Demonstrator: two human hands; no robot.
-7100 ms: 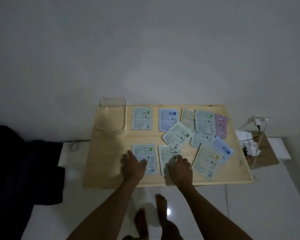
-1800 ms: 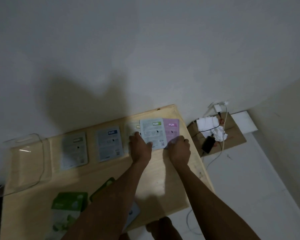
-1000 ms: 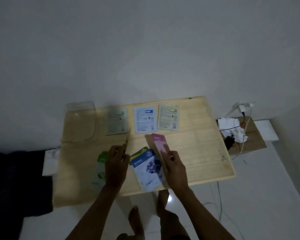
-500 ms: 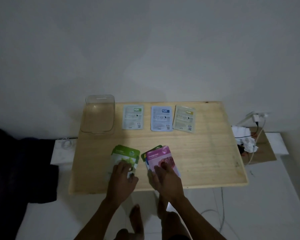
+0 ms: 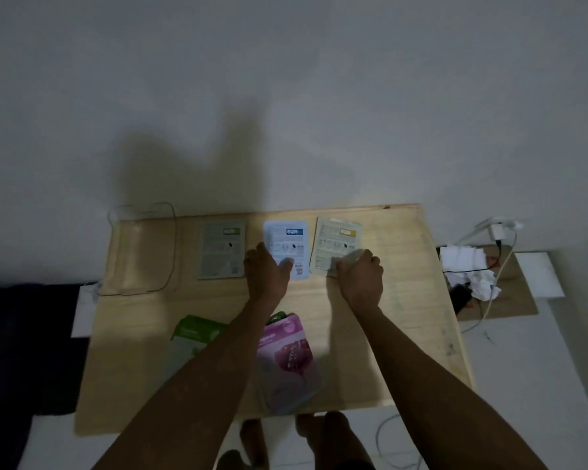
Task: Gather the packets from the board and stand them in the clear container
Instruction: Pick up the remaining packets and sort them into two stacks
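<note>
I am curling my right hand [image 5: 360, 273] over the near right corner of the pale cream rectangular foil packet with the yellow tag [image 5: 336, 245], fingers bent and closing on that corner, which appears to be lifting off the wood; I judge this to be the start of a pick-up, though whether the thumb is under the edge I cannot tell. I am laying my left hand [image 5: 265, 274] with fingers spread flat on the lower part of the white rectangular packet with the blue tag [image 5: 286, 247], probably to pin it or slide it toward me, not yet pinching it. Just left of that hand the grey rectangular packet with the green tag [image 5: 222, 247] is lying untouched, printed back upward like the other two, the three forming a row along the far edge of the light wooden board [image 5: 404, 300]. Nearer to me, under my forearms, a purple-fronted packet [image 5: 287, 361] is topping a loose stack, with a green-topped packet [image 5: 192, 337] beside it; these are face up, apparently collected for loading. The clear plastic rectangular container [image 5: 141, 249] is standing at the far left corner of the board, and I am seeing no packets in it. To the right of the board, white cables and crumpled paper [image 5: 476, 269] are lying on the floor.
</note>
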